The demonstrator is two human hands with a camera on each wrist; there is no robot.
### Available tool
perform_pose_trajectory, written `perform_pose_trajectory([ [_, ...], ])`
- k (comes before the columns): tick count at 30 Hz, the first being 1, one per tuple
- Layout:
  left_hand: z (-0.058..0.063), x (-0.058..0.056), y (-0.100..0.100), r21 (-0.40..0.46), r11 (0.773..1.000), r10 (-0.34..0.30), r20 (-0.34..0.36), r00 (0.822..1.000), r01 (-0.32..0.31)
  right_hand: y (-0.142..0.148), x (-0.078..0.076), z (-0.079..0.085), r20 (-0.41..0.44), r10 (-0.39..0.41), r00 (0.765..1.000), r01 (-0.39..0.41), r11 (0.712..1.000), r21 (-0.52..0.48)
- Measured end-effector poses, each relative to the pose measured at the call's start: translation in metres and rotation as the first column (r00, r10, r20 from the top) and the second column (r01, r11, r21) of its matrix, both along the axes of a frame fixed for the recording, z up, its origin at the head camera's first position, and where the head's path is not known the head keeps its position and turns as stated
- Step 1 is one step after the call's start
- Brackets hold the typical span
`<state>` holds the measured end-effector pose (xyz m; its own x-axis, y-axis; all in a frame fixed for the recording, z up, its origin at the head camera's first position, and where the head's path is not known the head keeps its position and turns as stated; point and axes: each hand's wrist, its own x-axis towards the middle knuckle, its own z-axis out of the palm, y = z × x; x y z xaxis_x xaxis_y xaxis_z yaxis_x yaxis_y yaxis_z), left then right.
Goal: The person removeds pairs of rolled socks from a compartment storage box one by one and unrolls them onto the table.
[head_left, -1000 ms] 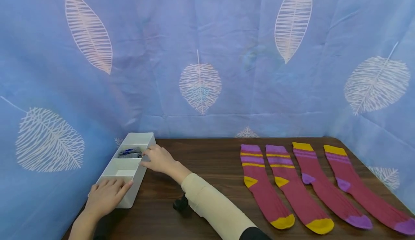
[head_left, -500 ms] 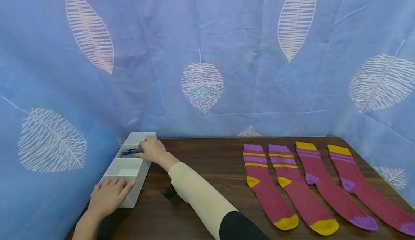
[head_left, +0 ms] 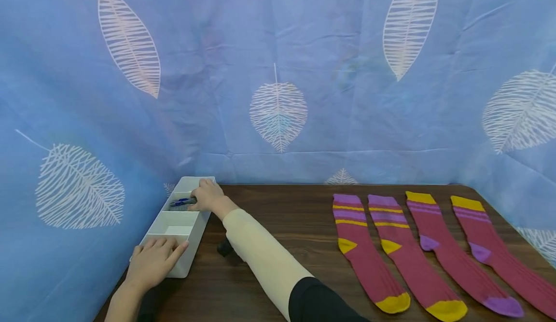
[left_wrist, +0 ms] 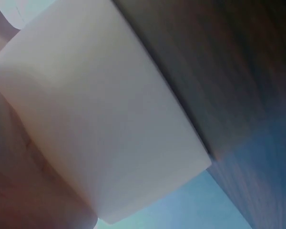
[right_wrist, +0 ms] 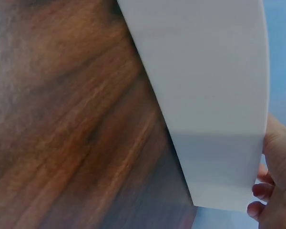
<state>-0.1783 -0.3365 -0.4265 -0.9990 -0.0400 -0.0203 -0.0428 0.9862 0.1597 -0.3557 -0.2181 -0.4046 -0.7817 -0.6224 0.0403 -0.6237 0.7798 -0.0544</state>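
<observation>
A long white box (head_left: 196,245) with several compartments stands at the table's left side. My left hand (head_left: 152,261) lies over its near end, fingers on the near compartment and thumb along the right rim. In the left wrist view, the hand (left_wrist: 33,181) is beside the box's pale wall (left_wrist: 95,105). My right hand (head_left: 208,195) reaches over the right rim into a farther compartment, which holds blue pens (head_left: 182,201) and something grey (head_left: 175,208). In the right wrist view, this hand's (right_wrist: 280,176) fingers bend at the box's edge; whether they pinch anything I cannot tell.
Burgundy socks lie flat on the right of the dark wooden table (head_left: 278,245): a striped pair with yellow heels (head_left: 360,264) and a pair with purple heels (head_left: 460,264). A black object (head_left: 225,247) is under my right forearm. A blue leaf-patterned cloth (head_left: 330,133) hangs behind.
My right hand has moved farther back over the box, its fingers beside the pens. The left hand keeps its place on the box. The head view has turned slightly left.
</observation>
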Motion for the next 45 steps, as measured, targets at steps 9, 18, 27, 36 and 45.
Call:
perform_pose_trajectory([
  [9, -0.001, -0.001, -0.001, -0.001, 1.0, 0.01, 0.015, 1.0, -0.01, -0.005, 0.001, 0.003, 0.046, -0.061, 0.997, 0.059, 0.997, 0.039],
  [18, -0.004, -0.001, 0.002, 0.011, 1.0, 0.006, 0.015, 1.0, -0.006, 0.001, -0.001, -0.011, -0.032, -0.064, 0.997, 0.063, 0.998, -0.028],
  [27, -0.003, -0.003, -0.001, -0.001, 1.0, 0.014, 0.018, 1.0, -0.014, 0.012, 0.0, -0.004, -0.078, -0.045, 0.996, 0.034, 0.989, -0.141],
  [36, -0.001, -0.004, -0.003, 0.009, 1.0, 0.016, 0.038, 0.999, -0.016, 0.026, 0.006, 0.007, -0.071, -0.024, 0.997, 0.004, 0.964, -0.264],
  [45, 0.0, -0.005, -0.003, -0.007, 1.0, 0.016, 0.047, 0.999, -0.015, 0.045, 0.008, 0.003, 0.029, -0.026, 0.999, 0.037, 0.837, -0.546],
])
